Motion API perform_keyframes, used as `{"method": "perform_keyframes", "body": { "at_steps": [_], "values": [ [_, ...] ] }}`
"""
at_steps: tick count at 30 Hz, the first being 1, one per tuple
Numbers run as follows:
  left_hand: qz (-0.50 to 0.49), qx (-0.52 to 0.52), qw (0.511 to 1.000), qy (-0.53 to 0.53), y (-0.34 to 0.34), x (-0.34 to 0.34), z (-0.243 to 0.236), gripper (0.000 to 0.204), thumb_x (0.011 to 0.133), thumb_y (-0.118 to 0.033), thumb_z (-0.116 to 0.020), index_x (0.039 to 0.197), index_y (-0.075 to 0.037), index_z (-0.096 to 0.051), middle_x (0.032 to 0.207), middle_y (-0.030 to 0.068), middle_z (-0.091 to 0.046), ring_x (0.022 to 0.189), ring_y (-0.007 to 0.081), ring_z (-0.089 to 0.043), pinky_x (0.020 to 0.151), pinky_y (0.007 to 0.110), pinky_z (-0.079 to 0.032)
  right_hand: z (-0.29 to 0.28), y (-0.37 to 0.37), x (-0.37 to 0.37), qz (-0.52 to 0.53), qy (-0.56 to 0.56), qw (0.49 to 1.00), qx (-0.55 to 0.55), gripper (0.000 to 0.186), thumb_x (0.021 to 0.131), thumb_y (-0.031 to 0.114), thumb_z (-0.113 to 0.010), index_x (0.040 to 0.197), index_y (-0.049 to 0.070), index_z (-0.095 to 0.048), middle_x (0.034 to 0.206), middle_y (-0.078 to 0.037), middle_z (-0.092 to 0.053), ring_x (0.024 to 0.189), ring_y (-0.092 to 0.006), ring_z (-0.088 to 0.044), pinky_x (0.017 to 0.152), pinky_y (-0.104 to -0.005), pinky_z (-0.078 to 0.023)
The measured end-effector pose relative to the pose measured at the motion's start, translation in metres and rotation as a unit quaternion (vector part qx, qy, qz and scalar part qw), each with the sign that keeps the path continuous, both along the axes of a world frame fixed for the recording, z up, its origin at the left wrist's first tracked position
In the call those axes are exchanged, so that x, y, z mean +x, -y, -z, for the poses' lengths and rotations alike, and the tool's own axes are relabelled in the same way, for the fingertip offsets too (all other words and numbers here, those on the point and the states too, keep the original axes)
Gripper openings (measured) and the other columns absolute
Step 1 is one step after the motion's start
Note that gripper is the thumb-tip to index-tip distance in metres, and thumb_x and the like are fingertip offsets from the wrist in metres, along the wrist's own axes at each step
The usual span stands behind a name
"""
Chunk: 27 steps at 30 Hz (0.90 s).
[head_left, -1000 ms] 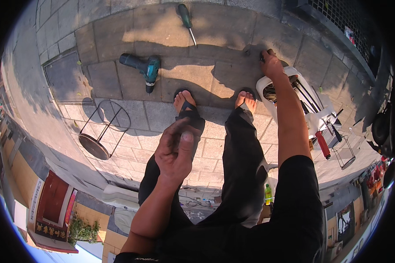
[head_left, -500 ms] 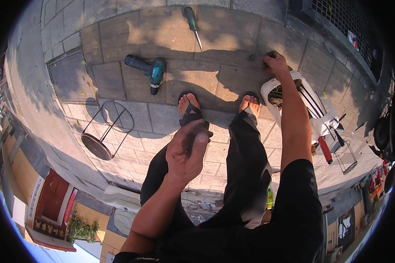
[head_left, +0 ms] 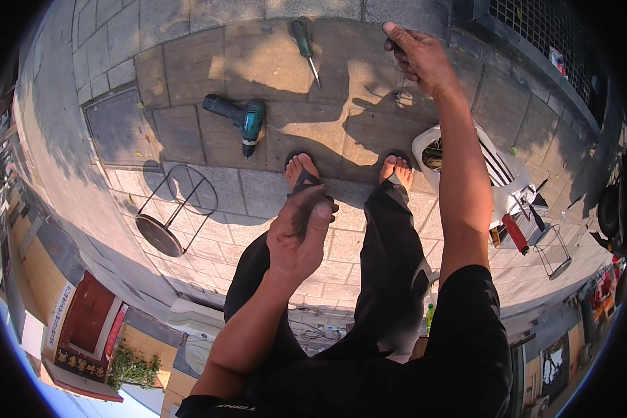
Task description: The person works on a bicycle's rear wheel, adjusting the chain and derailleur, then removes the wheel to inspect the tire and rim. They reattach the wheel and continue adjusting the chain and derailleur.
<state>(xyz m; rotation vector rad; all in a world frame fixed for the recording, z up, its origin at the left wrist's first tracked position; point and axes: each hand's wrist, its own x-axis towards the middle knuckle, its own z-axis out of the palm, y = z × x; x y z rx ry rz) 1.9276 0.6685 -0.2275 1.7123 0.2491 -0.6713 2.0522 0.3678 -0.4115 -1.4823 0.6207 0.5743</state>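
Observation:
My left hand (head_left: 298, 233) is above my left leg, its darkened fingers curled in with the thumb lying along them. Whatever it may hold is hidden. Reaching far forward on the right, my right hand (head_left: 425, 61) has its thumb and fingers closed together. Something small and dark shows at its fingertips, too small to name. On the paving between the hands and the far edge lie a screwdriver (head_left: 303, 43) with a dark green handle and a teal and black cordless drill (head_left: 249, 122). Below my right forearm stands a white container (head_left: 430, 150) with long metal pieces and tools in it.
A round stool (head_left: 159, 235) with thin metal legs lies or stands at the left. A red-handled tool (head_left: 514, 233) sticks out by the container. A dark metal grate (head_left: 550, 49) borders the paving at the far right. My sandalled feet (head_left: 303, 171) are on the paving.
My right hand has risen forward and left, away from the white container, with its thumb now stretched out. My left hand stays nearly in place. The view has shifted slightly.

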Motion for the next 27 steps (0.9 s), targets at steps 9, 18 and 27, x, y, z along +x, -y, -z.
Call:
{"method": "perform_keyframes", "body": {
  "at_steps": [9, 18, 27],
  "values": [
    [0.006, 0.023, 1.0, 0.017, 0.002, -0.001, -0.002, 0.028, 0.103, -0.013, -0.062, 0.124, 0.006, -0.062, 0.096, 0.01, -0.07, 0.09, 0.0147, -0.066, 0.083, 0.028, -0.052, 0.136, -0.031, -0.1, -0.317, -0.1, 0.816, -0.474, 0.041, 0.098, 0.043, -0.059, 0.107, 0.006, -0.074, 0.111, -0.021, -0.074, 0.107, -0.0361, -0.072, 0.092, -0.044, -0.057],
    [-0.192, -0.076, 0.964, -0.168, -0.02, -0.035, -0.006, 0.029, 0.108, -0.022, -0.053, 0.123, 0.001, -0.062, 0.11, 0.0113, -0.071, 0.092, 0.019, -0.068, 0.084, 0.032, -0.054, -0.054, -0.125, -0.127, -0.253, 0.041, 0.936, -0.243, 0.042, 0.102, 0.038, -0.055, 0.102, 0.0, -0.072, 0.114, -0.024, -0.07, 0.1, -0.0428, -0.069, 0.088, -0.0479, -0.056],
    [-0.051, -0.561, 0.732, -0.384, -0.036, -0.083, -0.147, 0.043, 0.108, -0.036, -0.031, 0.133, -0.008, -0.052, 0.136, 0.0102, -0.056, 0.13, 0.0247, -0.051, 0.113, 0.042, -0.041, -0.406, -0.194, -0.223, -0.076, 0.377, 0.876, -0.292, 0.028, 0.083, 0.024, -0.067, 0.102, 0.003, -0.067, 0.084, -0.009, -0.064, 0.083, -0.0278, -0.067, 0.074, -0.0424, -0.055]
  ]
}}
